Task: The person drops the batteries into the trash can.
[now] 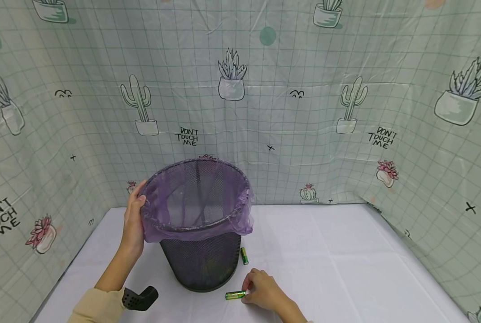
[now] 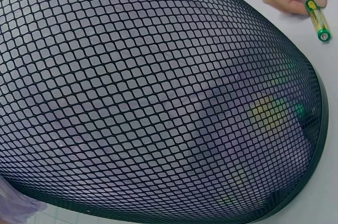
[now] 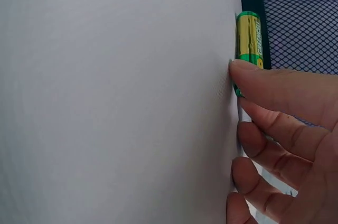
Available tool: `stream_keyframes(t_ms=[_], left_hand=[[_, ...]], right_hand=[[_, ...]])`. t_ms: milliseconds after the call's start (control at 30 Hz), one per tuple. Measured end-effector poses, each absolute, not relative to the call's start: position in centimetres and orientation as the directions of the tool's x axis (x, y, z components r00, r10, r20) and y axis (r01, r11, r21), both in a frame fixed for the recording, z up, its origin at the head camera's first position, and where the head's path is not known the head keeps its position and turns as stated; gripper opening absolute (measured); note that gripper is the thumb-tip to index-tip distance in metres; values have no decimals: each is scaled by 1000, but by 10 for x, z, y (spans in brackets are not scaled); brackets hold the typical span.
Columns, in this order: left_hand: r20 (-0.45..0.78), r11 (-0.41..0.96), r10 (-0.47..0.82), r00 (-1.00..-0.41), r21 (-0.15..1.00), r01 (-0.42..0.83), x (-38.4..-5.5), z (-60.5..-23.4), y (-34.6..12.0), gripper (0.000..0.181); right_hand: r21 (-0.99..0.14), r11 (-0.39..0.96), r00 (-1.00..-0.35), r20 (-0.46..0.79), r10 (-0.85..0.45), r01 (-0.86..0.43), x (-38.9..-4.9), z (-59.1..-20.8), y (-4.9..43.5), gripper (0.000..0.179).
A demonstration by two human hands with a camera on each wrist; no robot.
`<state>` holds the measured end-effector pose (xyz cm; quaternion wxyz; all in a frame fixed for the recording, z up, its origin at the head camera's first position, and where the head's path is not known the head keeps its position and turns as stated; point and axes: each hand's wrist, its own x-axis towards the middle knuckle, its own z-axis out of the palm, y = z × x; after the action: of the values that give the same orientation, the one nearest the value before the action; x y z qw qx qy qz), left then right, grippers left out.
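A black mesh trash bin [image 1: 202,264], lined with a purple plastic bag [image 1: 220,231], stands on the white table, its mouth facing up. My left hand [image 1: 134,220] grips the left side of its bag-covered rim, thumb on the near side. In front of the bin on the right, my right hand [image 1: 264,291] pinches one end of a green and yellow battery [image 1: 234,295] between thumb and index finger, close over the tabletop. The right wrist view shows the thumb covering part of this battery [image 3: 249,36]. A second battery [image 1: 244,255] lies by the bin's right side.
Through the mesh, blurred yellow and green shapes [image 2: 268,113] show near the bin's base. The white tablecloth [image 1: 329,269] stretches off to the right. A cactus-print curtain [image 1: 270,121] surrounds the table at the back and sides. A black strap piece [image 1: 140,298] sits at my left cuff.
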<state>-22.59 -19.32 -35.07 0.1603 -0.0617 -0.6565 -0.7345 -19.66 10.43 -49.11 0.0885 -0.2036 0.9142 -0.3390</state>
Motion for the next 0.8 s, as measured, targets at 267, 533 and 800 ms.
stream_keyframes(t_ms=[267, 533, 800], left_hand=[[299, -91, -155, -942, 945, 315, -226, -350, -193, 52], [292, -90, -163, -942, 947, 309, -226, -350, -193, 49], [304, -97, -165, -938, 942, 322, -225, -350, -193, 50]], right_hand=[[-635, 693, -893, -12, -451, -341, -195, -489, 104, 18], [-658, 674, -891, -8, -453, -337, -195, -487, 105, 17], [-714, 627, -896, 2, -443, -312, -193, -482, 106, 14]])
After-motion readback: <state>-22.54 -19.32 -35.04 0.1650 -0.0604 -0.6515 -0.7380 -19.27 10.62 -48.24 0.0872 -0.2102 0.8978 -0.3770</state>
